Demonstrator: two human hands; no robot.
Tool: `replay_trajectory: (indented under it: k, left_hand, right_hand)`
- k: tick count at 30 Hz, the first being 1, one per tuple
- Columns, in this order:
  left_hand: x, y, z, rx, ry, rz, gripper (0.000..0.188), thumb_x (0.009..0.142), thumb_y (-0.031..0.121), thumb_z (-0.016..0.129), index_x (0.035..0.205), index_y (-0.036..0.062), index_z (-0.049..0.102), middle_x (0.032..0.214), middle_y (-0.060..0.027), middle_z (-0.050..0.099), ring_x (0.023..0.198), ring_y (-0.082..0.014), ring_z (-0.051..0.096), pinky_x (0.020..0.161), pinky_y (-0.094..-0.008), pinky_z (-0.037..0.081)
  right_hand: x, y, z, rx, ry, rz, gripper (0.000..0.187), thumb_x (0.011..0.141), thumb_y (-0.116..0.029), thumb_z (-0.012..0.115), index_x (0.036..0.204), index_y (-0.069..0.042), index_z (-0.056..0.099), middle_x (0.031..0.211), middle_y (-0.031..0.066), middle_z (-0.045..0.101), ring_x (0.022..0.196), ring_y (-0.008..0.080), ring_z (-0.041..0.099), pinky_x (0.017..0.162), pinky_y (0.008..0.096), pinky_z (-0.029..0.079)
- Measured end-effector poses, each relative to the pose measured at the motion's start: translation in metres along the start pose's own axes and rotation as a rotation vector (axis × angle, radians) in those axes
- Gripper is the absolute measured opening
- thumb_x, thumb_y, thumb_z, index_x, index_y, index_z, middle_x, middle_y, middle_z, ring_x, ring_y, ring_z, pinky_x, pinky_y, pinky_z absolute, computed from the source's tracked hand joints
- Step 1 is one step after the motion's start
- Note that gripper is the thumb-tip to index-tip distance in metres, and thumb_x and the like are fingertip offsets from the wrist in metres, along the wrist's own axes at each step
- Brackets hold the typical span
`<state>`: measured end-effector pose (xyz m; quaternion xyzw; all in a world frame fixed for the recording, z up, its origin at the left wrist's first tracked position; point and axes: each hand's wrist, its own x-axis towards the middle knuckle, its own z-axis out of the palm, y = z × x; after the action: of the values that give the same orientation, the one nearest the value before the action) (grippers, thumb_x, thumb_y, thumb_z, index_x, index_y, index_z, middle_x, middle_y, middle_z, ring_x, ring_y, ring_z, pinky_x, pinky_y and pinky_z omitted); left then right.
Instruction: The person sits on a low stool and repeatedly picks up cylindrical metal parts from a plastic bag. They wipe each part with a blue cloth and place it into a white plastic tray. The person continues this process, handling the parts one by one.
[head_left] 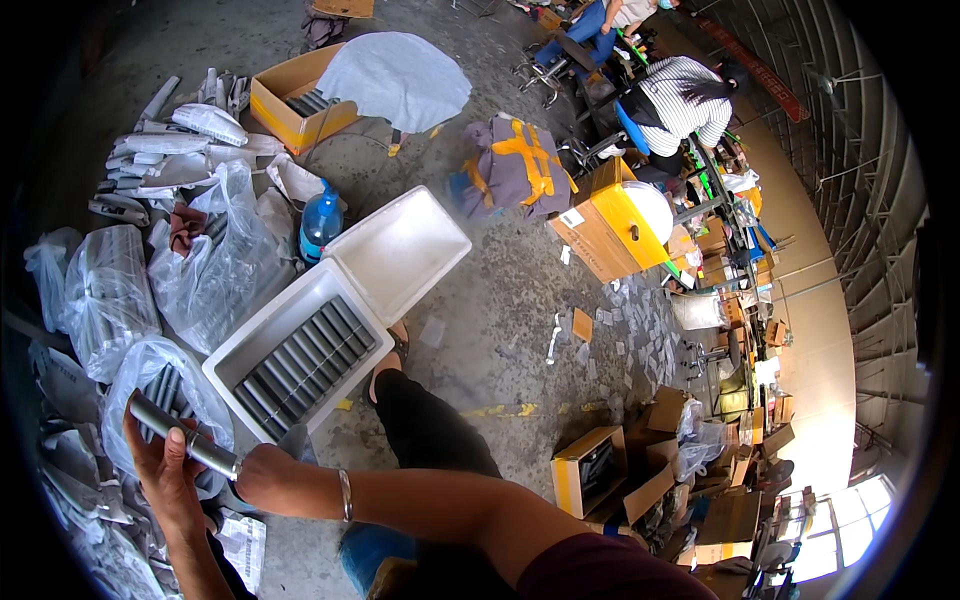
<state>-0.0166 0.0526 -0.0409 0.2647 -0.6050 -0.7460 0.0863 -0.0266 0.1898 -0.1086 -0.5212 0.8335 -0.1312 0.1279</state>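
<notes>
My left hand (168, 478) is wrapped around a grey metal tube (180, 432), its thumb lying along the side. The tube slants down to the right, over an open plastic bag (205, 405) holding more tubes. Curled at the tube's lower end is my right hand (268, 482), with a bangle on the wrist; its fingers are mostly hidden. Something grey and thin (297, 441) shows just above its knuckles, and I cannot tell whether the hand holds it. Just beyond stands a white foam box (378, 352) with a row of grey tubes (300, 365) lying side by side.
A foam lid (400, 240) leans beside the box, near a blue pump bottle (320, 222). Bagged tubes (110, 290) and paper-wrapped bundles (170, 150) fill the left. Cartons (600, 220) stand to the right; a seated person in stripes (680, 105) works at a bench beyond.
</notes>
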Motion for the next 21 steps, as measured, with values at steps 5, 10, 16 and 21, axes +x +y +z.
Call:
replay_trajectory:
  k: [5,10,16,21]
  left_hand:
    - [-0.001,0.003,0.001,0.0,0.001,-0.004,0.075,0.084,0.03,0.069,0.143,0.0109,0.027,0.089,-0.0103,0.063,0.074,-0.015,0.062,0.059,-0.0244,0.052]
    - [0.001,0.001,-0.002,0.012,0.0,-0.01,0.074,0.083,0.029,0.07,0.142,0.0111,0.029,0.087,-0.0099,0.063,0.075,-0.0152,0.063,0.06,-0.0246,0.053]
    - [0.002,0.0,-0.002,-0.022,0.02,-0.033,0.068,0.088,0.027,0.064,0.143,0.0107,0.027,0.089,-0.0108,0.064,0.078,-0.0164,0.064,0.06,-0.0262,0.054]
    - [0.003,-0.004,-0.006,-0.084,0.031,-0.068,0.065,0.091,0.027,0.06,0.144,0.0102,0.025,0.092,-0.0118,0.064,0.079,-0.0171,0.065,0.06,-0.0266,0.055]
  right_hand:
    - [-0.001,-0.001,-0.007,-0.006,-0.034,0.013,0.006,0.069,-0.013,0.064,0.063,-0.012,0.065,0.064,0.0015,0.064,0.064,0.0183,0.064,0.055,0.031,0.047]
    - [-0.001,-0.003,-0.006,-0.011,-0.056,0.021,0.006,0.07,-0.013,0.064,0.064,-0.013,0.065,0.065,0.0007,0.064,0.065,0.0181,0.064,0.056,0.0308,0.047]
    - [0.0,-0.001,-0.001,-0.012,-0.063,0.005,0.007,0.07,-0.013,0.064,0.064,-0.012,0.065,0.065,0.0007,0.065,0.065,0.0178,0.064,0.056,0.0308,0.048]
    - [0.006,0.001,0.011,0.008,-0.161,-0.012,0.007,0.071,-0.012,0.063,0.064,-0.012,0.065,0.066,0.0011,0.065,0.064,0.0181,0.065,0.054,0.0314,0.048]
